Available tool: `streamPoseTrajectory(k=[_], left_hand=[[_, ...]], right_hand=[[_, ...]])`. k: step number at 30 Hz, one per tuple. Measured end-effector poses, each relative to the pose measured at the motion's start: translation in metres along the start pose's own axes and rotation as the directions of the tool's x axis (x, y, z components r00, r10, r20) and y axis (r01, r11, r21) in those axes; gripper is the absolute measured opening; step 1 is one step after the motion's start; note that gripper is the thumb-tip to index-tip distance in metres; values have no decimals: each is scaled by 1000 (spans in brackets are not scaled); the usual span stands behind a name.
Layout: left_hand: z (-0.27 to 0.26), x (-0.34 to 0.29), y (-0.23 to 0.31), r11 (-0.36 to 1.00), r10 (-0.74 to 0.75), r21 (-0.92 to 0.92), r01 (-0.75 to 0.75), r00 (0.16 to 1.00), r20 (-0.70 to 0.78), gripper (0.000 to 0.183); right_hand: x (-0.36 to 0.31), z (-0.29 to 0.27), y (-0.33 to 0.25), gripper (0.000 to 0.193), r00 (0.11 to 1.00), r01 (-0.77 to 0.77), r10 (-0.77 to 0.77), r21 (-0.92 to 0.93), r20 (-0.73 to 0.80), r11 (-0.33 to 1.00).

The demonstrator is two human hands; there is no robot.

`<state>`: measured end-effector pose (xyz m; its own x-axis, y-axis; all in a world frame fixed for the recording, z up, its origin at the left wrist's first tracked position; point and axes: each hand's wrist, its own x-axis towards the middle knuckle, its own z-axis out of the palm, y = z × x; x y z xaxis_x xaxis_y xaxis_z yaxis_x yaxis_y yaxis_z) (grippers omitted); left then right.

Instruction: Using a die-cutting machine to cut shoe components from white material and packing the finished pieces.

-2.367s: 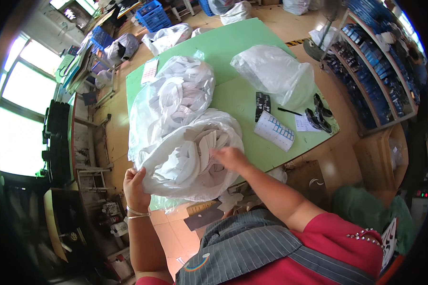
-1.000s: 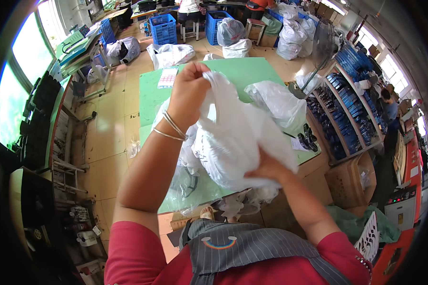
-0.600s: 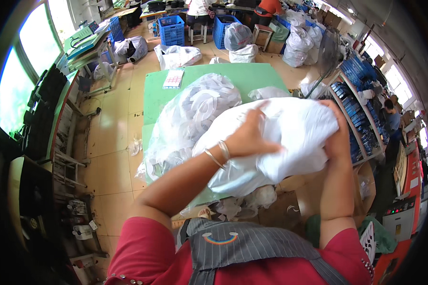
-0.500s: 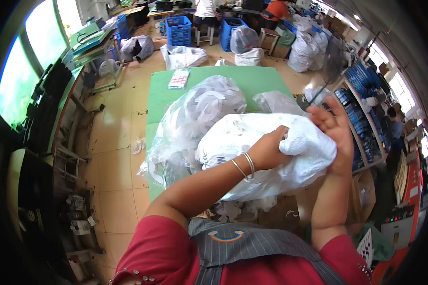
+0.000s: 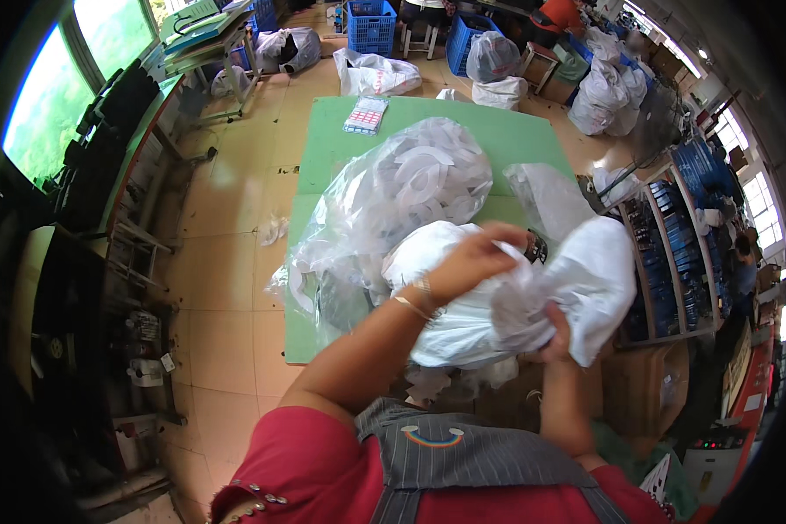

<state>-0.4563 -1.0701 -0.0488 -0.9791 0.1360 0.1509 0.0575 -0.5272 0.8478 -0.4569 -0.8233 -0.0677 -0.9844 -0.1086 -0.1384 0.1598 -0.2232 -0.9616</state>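
Observation:
A bulging white sack (image 5: 445,323) lies along the near right part of the green table, its neck pinched narrow and its loose mouth flaring out to the right. My right hand (image 5: 557,334) is closed around the gathered neck from below. Just over the neck, my left hand (image 5: 476,260) has its fingers curled, slightly blurred; whatever they may pinch is too small to make out. A small dark object (image 5: 535,248) shows beside the left fingertips. Behind the sack sits a clear plastic bag (image 5: 428,170) full of white curved cut pieces.
A calculator-like keypad (image 5: 366,115) lies near the far edge of the green table (image 5: 515,135). Another clear bag (image 5: 550,201) rests at its right side. Blue crates (image 5: 371,31) and filled bags (image 5: 375,74) stand on the floor beyond. A rack (image 5: 672,262) is on the right.
The sack's mouth is now twisted into a narrow neck. My right hand went from open beside the sack to gripping the neck from below; my left hand released the cloth. The view shifted.

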Motion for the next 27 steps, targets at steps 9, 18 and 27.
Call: streamPoseTrajectory(k=[9,18,27], left_hand=[[-191,-86,-135,768,-579,-571,290,-69,-813,113],[-277,-14,-197,853,-73,21,521,159,-985,54],[-205,132,-9,918,244,352,181,440,-864,54]], right_hand=[[-26,24,-120,37,860,390,-425,173,281,904],[-40,-20,-152,27,915,318,-355,198,193,927],[-54,-65,-122,28,929,360,-371,201,17,911]])
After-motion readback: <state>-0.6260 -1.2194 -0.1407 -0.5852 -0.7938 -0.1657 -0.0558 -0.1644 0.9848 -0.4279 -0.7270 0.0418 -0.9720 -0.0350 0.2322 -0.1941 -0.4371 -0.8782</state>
